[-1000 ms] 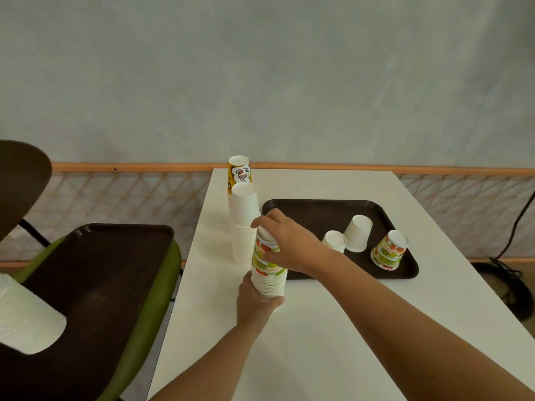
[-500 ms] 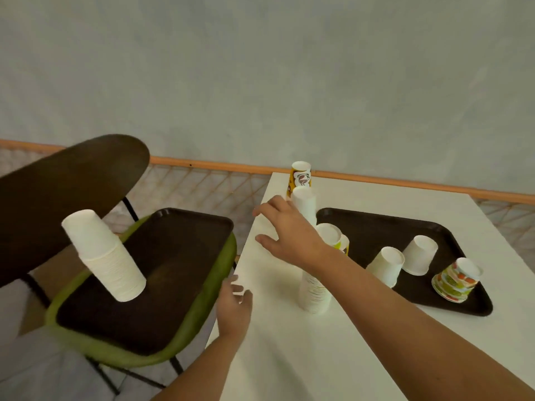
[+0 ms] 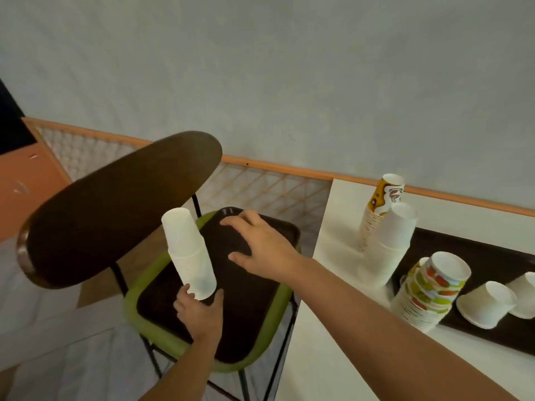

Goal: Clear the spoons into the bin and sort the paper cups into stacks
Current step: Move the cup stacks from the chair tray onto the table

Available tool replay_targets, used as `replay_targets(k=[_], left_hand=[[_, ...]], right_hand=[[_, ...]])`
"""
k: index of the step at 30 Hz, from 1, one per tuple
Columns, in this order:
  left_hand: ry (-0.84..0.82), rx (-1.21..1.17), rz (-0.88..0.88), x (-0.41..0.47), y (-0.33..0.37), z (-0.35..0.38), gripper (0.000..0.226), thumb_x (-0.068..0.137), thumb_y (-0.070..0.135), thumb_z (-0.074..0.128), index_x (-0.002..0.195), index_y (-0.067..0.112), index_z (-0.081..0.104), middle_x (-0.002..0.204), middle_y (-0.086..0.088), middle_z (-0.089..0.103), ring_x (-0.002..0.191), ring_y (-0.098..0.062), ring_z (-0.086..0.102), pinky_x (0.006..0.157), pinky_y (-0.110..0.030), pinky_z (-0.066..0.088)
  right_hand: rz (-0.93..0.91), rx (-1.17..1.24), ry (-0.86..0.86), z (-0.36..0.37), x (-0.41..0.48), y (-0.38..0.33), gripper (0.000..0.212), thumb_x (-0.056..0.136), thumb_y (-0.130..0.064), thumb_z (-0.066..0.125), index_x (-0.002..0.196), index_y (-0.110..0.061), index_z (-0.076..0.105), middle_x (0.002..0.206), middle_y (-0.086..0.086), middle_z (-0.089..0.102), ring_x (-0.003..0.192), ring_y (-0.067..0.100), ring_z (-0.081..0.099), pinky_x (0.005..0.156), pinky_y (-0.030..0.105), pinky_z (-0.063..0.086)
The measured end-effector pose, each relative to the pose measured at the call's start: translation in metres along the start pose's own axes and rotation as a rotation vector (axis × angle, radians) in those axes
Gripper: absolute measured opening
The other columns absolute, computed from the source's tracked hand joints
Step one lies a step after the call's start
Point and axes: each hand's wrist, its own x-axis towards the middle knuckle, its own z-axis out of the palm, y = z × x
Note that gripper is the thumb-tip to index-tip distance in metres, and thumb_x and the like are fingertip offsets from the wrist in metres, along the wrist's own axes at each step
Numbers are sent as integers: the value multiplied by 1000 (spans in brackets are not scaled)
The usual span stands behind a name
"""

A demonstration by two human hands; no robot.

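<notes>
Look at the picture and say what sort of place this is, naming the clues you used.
Probably a cafeteria or canteen eating area. Clues: a dark serving tray on a white table, another tray on a green-seated chair, and stacks of disposable paper cups.

It looks like a canteen or café dining area. A white bench at 4 o'clock carries a dark serving tray and stacks of disposable paper cups. At 9 o'clock stands a green-seated chair holding a second tray, before a plain pale wall with a wood-railed lattice panel.
</notes>
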Motion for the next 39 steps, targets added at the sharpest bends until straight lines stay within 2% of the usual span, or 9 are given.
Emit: replay_targets(k=[4,7,11,15,19,24,31,35,39], left_hand=[[-51,39,-37,39,-8,-12,100,61,20,86,141,3,27,139,-26,32,126,-46,33,103,-54,32],[-109,52,-34,61,-10,-13,107,61,23,86,145,4,22,145,-23,26,133,-42,26,107,-51,27],[-191,55,28,84,-16,-7,109,56,28,89,142,4,26,141,-21,37,132,-37,32,107,-49,28],[-225,-13,16,93,-19,0,99,52,25,90,134,5,37,128,-15,52,121,-33,48,102,-47,40],[-245,-54,17,97,-20,5,86,55,14,88,129,7,43,122,-13,58,115,-32,55,94,-38,45],[-253,-68,67,90,-17,14,85,52,13,89,126,7,47,119,-14,60,112,-32,57,94,-40,47],[-443,-143,140,52,11,47,81,51,18,86,122,20,46,114,1,60,106,-19,57,87,-31,45],[-558,-186,176,15,30,72,82,45,28,78,120,26,45,113,4,60,102,-15,57,80,-25,42],[-664,-210,198,-30,42,98,82,49,23,82,122,26,46,114,5,60,101,-12,55,72,-14,40]], right_hand=[[-10,9,0,30,43,-20,70,86,-24,64,145,-29,25,144,4,24,131,27,35,98,40,47],[27,46,-6,47,69,-28,76,87,-25,63,147,-34,17,152,6,13,135,31,30,98,43,47],[76,45,-44,64,94,-33,73,89,-27,61,147,-36,17,156,7,3,140,34,20,103,45,42],[89,16,-96,74,104,-29,63,90,-30,58,145,-27,27,155,5,9,137,35,24,104,47,40],[90,46,-46,76,105,-24,57,90,-28,58,141,-20,34,154,4,18,135,31,32,104,44,40],[105,82,29,65,93,-18,44,91,-26,57,131,-12,44,140,5,37,118,28,49,92,38,45],[171,40,134,26,57,4,43,90,-27,59,127,-11,46,131,6,44,108,28,53,81,32,42],[254,-11,176,-4,24,24,43,90,-28,59,128,-13,46,130,4,44,109,26,53,82,33,44],[345,-83,207,-31,-12,47,43,89,-32,59,128,-18,46,131,1,44,110,23,53,86,34,47]])
